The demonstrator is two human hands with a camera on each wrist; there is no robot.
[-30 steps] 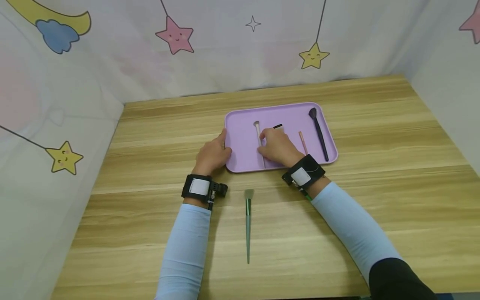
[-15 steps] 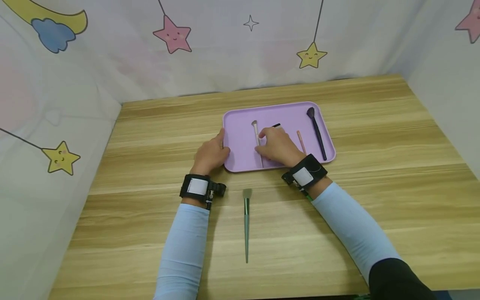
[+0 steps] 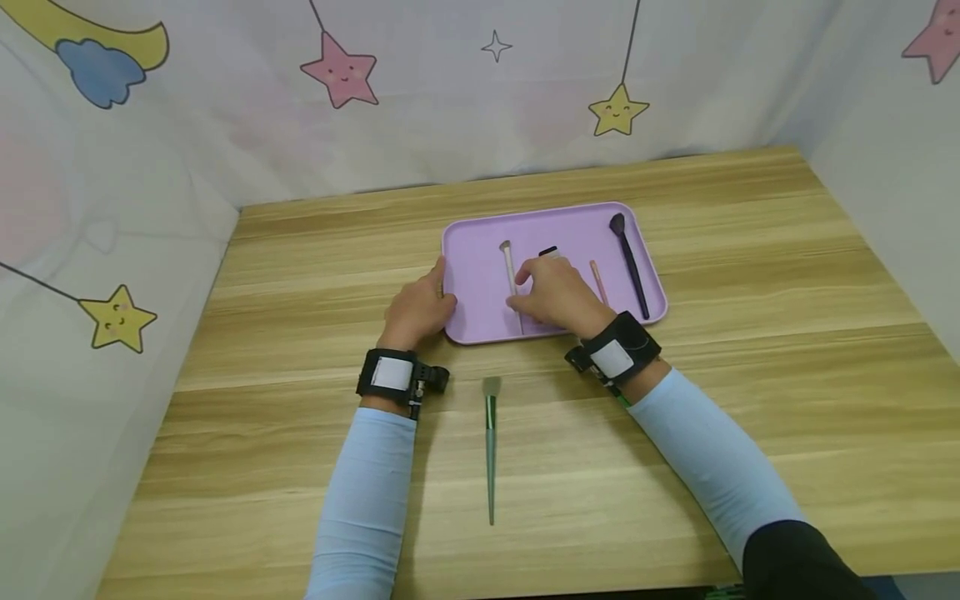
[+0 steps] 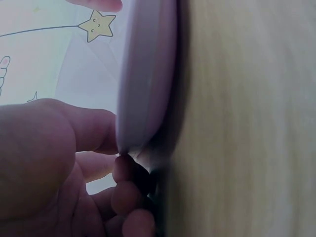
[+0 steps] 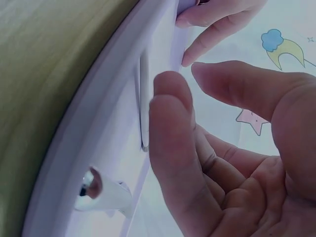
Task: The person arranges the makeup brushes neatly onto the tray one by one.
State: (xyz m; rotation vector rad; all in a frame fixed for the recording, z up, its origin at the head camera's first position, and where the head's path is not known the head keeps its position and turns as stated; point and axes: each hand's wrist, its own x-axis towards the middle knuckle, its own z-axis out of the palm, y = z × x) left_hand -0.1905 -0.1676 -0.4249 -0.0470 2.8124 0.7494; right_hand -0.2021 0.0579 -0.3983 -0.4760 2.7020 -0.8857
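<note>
A lilac tray (image 3: 480, 321) lies on the wooden table in the head view. My left hand (image 3: 417, 312) grips its left edge; in the left wrist view the thumb (image 4: 94, 128) is at the rim and the other fingers curl below it. Over the middle of the tray is my right hand (image 3: 558, 293), thumb and forefinger apart with nothing between them. One fingertip overlaps the handle of a slim white makeup brush (image 3: 508, 262). Beside that hand shows a small black-ended object (image 3: 549, 251), partly hidden. The right wrist view shows a pale shiny cylinder (image 5: 111, 195) in the tray.
A thin pink-brown stick (image 3: 597, 279), its lower end hidden by my right hand, and a black makeup brush (image 3: 630, 262) lie in the tray's right part. A green makeup brush (image 3: 491, 450) rests on the table (image 3: 300, 500) between my forearms. Cloth with printed stars hangs behind.
The head view has drifted slightly, moving the whole scene a little left. My right wrist has shifted slightly right relative to the tray, while the fingers stay beside the white brush.
</note>
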